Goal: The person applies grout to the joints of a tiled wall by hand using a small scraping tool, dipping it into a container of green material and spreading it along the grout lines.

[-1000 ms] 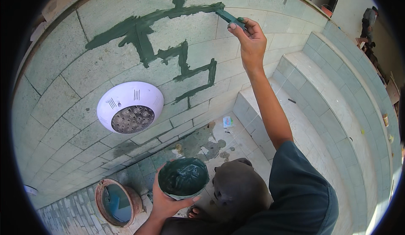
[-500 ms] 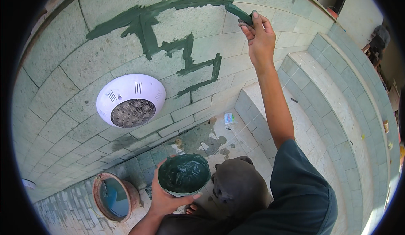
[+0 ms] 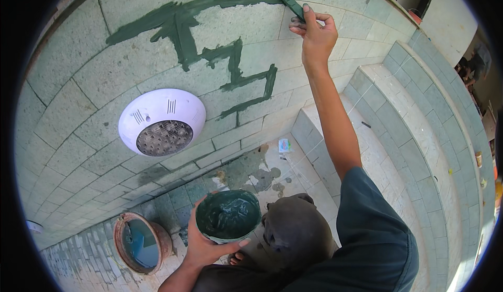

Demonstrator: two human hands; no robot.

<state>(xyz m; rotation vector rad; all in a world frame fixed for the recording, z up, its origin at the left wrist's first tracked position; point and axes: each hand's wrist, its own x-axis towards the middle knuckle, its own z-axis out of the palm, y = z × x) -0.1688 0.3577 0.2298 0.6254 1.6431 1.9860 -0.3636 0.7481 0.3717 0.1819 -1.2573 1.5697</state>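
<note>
The grouting tool (image 3: 291, 3), a short flat green-smeared strip, lies against the tiled wall (image 3: 73, 67) at the right end of a horizontal band of dark green grout (image 3: 220, 3). Its long axis runs diagonally, upper left to lower right, with the upper end on the joint and the lower end inside the grip. The right hand (image 3: 314, 35) holds it, fingers curled around the lower end, with a straight finger laid along the strip. The tool projects up and to the left from this hand, so the grouted band extends away from the hand toward the left.

The left hand (image 3: 207, 245) is low in the view, well apart from the wall work, and is nowhere near the tool. It cradles a round bowl of green grout (image 3: 229, 214) from beneath, thumb hooked on the near rim. The bowl sits upright and looks well filled.

On the wall, further green strokes follow tile joints in a stepped pattern below the horizontal band. A white domed pool light (image 3: 161, 122) is mounted below and left of these strokes. On the floor beneath the left hand stands a rust-coloured bucket (image 3: 140, 237) containing water. Tiled steps (image 3: 398, 129) rise at the right. Grout stains mark the floor near the lowest step.
</note>
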